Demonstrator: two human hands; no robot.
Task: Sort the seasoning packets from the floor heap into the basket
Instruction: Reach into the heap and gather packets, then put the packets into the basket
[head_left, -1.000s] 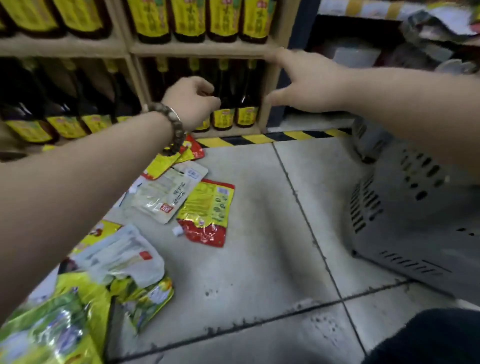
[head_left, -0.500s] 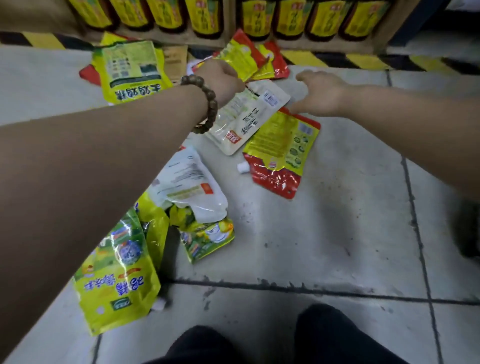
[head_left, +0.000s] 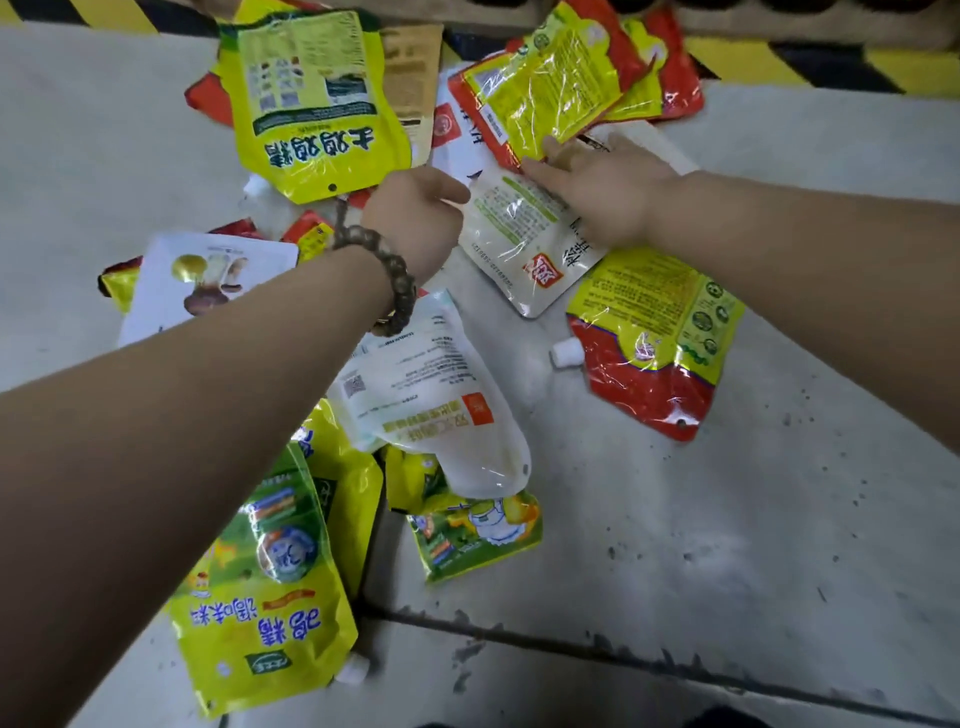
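Several seasoning packets lie heaped on the grey floor. My right hand (head_left: 602, 192) rests on a white pouch (head_left: 524, 244), its fingertips touching the lower edge of a red-and-yellow packet (head_left: 545, 83). My left hand (head_left: 415, 218), with a bead bracelet at the wrist, touches the white pouch's left edge with loosely curled fingers. A large yellow packet (head_left: 306, 98) lies just beyond it. Other packets: a red-and-yellow spouted pouch (head_left: 654, 343), a white spouted pouch (head_left: 441, 410), a yellow-green bag (head_left: 265, 597). The basket is out of view.
A yellow-and-black hazard stripe (head_left: 810, 62) runs along the shelf base at the top. A white mushroom-printed packet (head_left: 208, 275) lies left, a small yellow-green packet (head_left: 472, 530) near the middle. Bare grey floor tiles (head_left: 727, 519) spread to the right and front.
The view has tilted down from the shelves and basket to the heap. Both hands came down onto the white pouch; the right hand moved left to the red-and-yellow packet's edge.
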